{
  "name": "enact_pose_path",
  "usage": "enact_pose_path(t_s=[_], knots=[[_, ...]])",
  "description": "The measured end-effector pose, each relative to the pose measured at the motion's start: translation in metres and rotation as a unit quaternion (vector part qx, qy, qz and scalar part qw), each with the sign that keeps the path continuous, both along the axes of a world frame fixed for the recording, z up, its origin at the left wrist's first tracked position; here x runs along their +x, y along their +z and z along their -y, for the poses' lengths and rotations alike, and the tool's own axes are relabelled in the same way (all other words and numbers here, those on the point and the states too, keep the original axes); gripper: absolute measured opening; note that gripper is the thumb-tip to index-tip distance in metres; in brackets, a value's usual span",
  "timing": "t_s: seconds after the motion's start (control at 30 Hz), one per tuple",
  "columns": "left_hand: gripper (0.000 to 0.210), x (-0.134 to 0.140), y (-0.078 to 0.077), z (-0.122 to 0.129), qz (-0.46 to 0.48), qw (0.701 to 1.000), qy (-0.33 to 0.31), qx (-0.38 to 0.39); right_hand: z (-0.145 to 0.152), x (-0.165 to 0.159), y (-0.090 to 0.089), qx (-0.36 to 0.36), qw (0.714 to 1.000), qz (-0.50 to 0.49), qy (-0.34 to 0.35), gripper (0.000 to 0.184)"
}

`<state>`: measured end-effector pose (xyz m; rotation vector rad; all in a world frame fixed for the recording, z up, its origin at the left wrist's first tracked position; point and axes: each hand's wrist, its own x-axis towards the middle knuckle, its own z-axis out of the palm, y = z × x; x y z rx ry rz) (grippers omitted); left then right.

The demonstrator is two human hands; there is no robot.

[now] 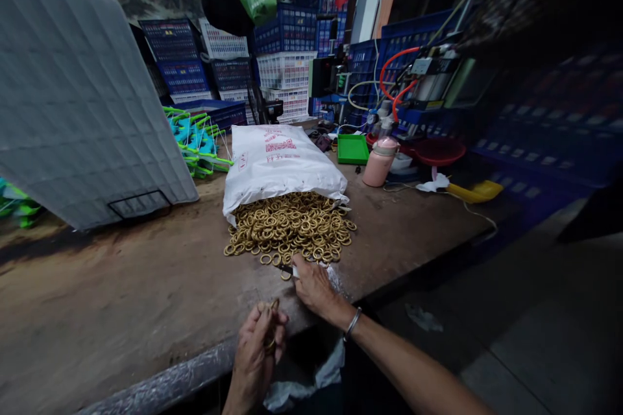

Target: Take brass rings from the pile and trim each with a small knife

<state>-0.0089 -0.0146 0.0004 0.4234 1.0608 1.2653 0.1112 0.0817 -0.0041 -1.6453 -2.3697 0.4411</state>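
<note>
Gold-coloured metal rings (287, 224) spill in a heap from the mouth of a white sack (285, 155) lying on the table. My right hand (315, 285), with a bracelet at the wrist, is closed on a small knife (294, 271) whose dark blade points left at the near edge of the heap. A single ring lies beside the blade. Close to the table's front edge, my left hand (257, 340) is closed around gold rings (270, 341); one shows at the fingertips and another by the palm. How many it holds is hidden.
A brown table (160, 298) carries a pink bottle (380, 162), a green tray (353, 149) and a yellow scoop (474, 191) on the right. At left stands a pale ribbed panel (92, 104) with green-and-blue plastic pieces (199, 142) behind. Stacked crates (287, 71) line the back.
</note>
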Motion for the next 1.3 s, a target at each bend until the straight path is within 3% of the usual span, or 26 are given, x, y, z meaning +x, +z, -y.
enact_pose_path(t_s=[0.27, 0.43, 0.63, 0.77, 0.93, 1.07, 1.17, 1.3], knots=[[0.023, -0.006, -0.001, -0.008, 0.044, 0.998, 0.027, 0.025, -0.018, -0.011, 0.000, 0.001, 0.999, 0.029, 0.014, 0.029], [0.034, -0.010, 0.002, -0.008, 0.091, 0.996, 0.019, -0.003, -0.023, -0.012, -0.002, 0.002, 1.000, 0.025, -0.018, 0.022], [0.019, -0.014, -0.004, -0.013, 0.149, 0.986, 0.057, -0.048, -0.029, -0.004, -0.009, -0.009, 0.998, -0.056, -0.001, 0.017], [0.019, -0.013, -0.005, -0.020, 0.134, 0.989, 0.053, -0.040, -0.025, 0.000, -0.005, -0.040, 0.979, -0.198, 0.002, 0.008], [0.024, -0.003, -0.005, -0.028, 0.043, 0.997, 0.052, 0.041, -0.007, -0.002, 0.009, -0.186, 0.898, -0.397, 0.024, 0.007], [0.028, 0.004, -0.005, -0.031, -0.046, 0.995, 0.050, 0.069, 0.007, -0.006, 0.014, -0.249, 0.851, -0.461, 0.044, 0.010], [0.023, 0.003, -0.003, -0.031, -0.110, 0.989, 0.040, 0.086, 0.012, -0.006, 0.015, -0.255, 0.852, -0.455, 0.049, 0.013], [0.018, 0.000, -0.001, -0.028, -0.258, 0.951, 0.078, 0.149, 0.014, -0.005, 0.020, -0.199, 0.899, -0.385, 0.057, 0.016]])
